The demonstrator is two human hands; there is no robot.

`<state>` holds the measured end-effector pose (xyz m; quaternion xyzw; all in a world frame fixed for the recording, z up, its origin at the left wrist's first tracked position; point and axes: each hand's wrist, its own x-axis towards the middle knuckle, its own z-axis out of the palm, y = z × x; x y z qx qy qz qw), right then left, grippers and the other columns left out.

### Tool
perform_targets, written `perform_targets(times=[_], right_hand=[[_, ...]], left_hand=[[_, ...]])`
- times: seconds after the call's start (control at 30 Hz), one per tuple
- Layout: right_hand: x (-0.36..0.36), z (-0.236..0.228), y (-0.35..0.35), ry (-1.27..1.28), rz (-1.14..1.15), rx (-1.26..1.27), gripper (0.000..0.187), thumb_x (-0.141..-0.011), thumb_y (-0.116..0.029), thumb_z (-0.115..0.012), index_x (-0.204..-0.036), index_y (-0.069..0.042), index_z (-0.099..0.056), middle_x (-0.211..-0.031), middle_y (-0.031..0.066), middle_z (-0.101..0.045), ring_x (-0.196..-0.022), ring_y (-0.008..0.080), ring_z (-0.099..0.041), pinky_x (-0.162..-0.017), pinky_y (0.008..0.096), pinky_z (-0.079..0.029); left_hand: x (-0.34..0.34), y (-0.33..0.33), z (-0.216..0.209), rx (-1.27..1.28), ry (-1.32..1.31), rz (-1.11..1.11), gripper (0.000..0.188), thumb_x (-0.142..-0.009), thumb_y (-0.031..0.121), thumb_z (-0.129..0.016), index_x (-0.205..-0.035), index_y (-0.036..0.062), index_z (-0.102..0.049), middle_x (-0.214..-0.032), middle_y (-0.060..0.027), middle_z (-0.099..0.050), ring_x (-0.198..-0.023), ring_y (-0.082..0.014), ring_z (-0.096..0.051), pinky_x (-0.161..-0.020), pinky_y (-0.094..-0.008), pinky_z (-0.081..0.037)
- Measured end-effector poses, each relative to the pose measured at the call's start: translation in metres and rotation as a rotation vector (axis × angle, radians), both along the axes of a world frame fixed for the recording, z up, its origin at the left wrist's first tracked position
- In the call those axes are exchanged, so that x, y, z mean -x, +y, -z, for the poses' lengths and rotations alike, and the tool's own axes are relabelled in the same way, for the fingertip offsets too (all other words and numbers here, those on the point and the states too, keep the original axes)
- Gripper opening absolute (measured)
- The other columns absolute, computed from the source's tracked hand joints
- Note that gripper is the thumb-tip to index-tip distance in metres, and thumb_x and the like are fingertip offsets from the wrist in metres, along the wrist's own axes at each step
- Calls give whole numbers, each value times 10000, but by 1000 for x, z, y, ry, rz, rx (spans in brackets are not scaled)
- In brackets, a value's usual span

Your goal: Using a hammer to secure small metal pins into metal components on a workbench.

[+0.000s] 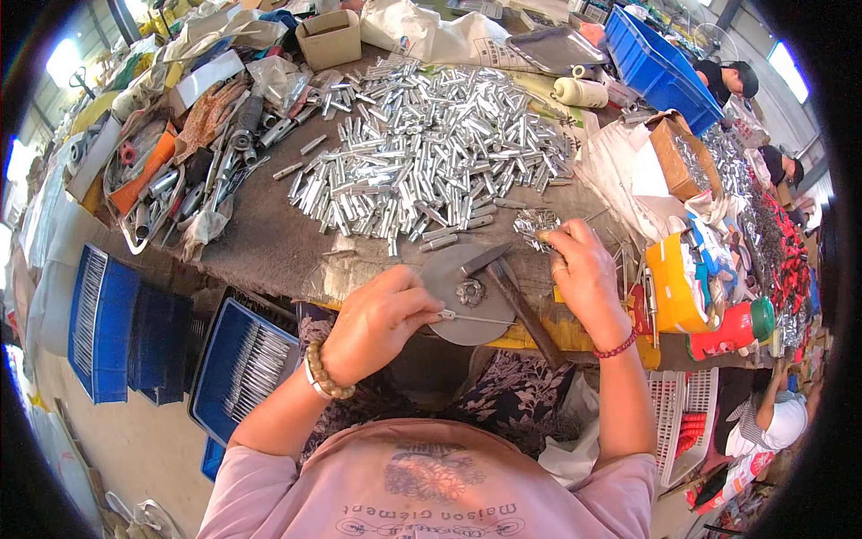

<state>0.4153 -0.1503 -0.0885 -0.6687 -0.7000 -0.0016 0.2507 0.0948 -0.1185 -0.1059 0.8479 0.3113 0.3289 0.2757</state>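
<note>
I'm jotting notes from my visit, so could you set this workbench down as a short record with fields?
Left hand: pinches a thin metal rod
Right hand: fingertips at a small heap of shiny metal pieces; whether one is gripped is unclear
Tool: hammer, its head over a rounded grey plate
Behind the plate: large pile of silvery metal tubes
Bench, far right: blue crate
Below bench, left: blue bins holding slender metal pieces

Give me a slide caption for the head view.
Left hand holding a thin rod, right hand at small metal pieces, hammer between, metal tubes heaped beyond.
</note>
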Motion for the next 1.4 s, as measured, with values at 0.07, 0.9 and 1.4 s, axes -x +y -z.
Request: perform_targets(times=[0.07, 0.9, 1.4], right_hand=[[-3, 6, 3, -147, -65, -52, 291, -817, 47, -670, -1087, -56, -698, -1055, 140, -632, -1008, 378, -665, -852, 474, -553], [13, 25, 23, 10, 45, -94, 144, -832, -163, -735, -876, -60, -645, -873, 175, -666, -843, 405, -695, -744, 515, -561], [103, -12, -20, 117, -479, 6, 318, -906, -119, -636, -1208, -59, -556, -898, 141, -657, -888, 374, -686, -747, 479, -552]], left_hand=[[0, 0, 2, -3, -3, 4, 168, -817, 79, -854, -976, 77, -800, -937, -59, -649, -871, -264, -681, -759, -350, -545], [1, -2, 0, 32, 13, -42, 120, -809, 62, -837, -907, 68, -769, -869, -100, -620, -808, -328, -656, -696, -413, -516], [-11, -3, -1, -15, -21, -22, 169, -786, -20, -811, -939, 35, -765, -916, -123, -658, -834, -337, -677, -720, -414, -526]])
